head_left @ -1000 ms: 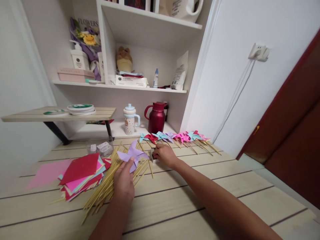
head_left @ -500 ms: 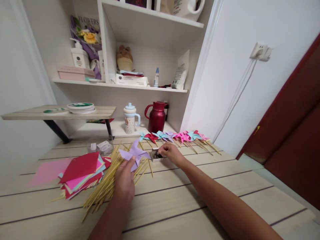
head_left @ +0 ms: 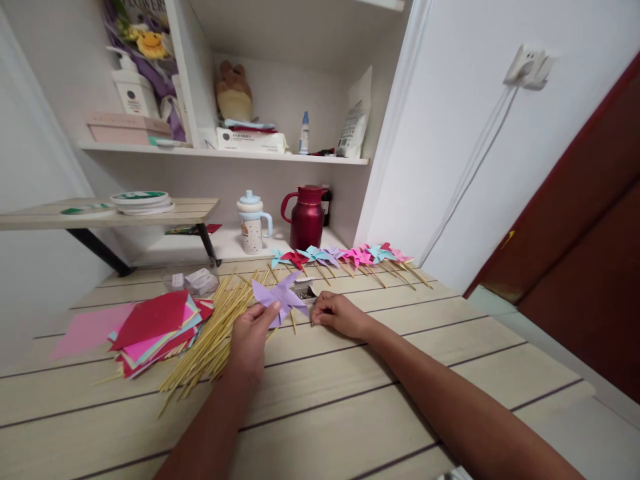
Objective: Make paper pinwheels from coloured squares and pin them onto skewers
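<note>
Lilac paper pinwheel (head_left: 280, 298) pinched in my left hand (head_left: 249, 337), held just above the skewer pile (head_left: 215, 333). Small open pin box (head_left: 303, 292) on the surface beside my right hand (head_left: 340, 315).

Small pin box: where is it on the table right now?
In the head view the small pin box sits mid-table, just behind the purple paper pinwheel held in the left hand, with the right hand beside it.
</note>
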A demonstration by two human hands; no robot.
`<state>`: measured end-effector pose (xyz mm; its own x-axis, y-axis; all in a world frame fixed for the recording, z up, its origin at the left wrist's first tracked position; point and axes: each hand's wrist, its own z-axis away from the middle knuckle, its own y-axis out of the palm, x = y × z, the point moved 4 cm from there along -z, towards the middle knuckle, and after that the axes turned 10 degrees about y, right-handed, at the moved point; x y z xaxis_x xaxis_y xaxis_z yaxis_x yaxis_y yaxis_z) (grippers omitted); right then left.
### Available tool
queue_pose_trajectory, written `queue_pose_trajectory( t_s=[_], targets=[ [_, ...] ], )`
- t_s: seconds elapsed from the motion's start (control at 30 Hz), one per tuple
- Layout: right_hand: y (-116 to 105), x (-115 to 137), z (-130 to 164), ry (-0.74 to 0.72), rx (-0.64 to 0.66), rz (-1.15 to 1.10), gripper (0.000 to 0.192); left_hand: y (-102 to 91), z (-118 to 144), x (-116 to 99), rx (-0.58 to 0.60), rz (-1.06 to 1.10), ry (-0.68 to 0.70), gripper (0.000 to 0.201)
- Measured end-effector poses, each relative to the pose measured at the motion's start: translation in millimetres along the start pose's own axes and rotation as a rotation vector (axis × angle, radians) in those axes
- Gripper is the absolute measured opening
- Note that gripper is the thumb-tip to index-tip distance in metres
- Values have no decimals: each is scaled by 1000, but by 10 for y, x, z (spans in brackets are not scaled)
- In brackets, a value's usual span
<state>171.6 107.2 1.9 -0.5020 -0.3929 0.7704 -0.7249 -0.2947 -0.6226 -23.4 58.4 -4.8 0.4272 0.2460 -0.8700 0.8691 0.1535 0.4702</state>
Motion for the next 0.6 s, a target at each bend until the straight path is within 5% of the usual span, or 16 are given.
queue_pose_trajectory(
  t_s=[0.33,0.6],
  targets=[
    [-143,-78,107,73,-34,-181,6,-66,-5,-79,-101,-69,39,32],
    [-249,130,173,147,-295,-511,31,258,116,-125,-73,3,29,33]
  ],
)
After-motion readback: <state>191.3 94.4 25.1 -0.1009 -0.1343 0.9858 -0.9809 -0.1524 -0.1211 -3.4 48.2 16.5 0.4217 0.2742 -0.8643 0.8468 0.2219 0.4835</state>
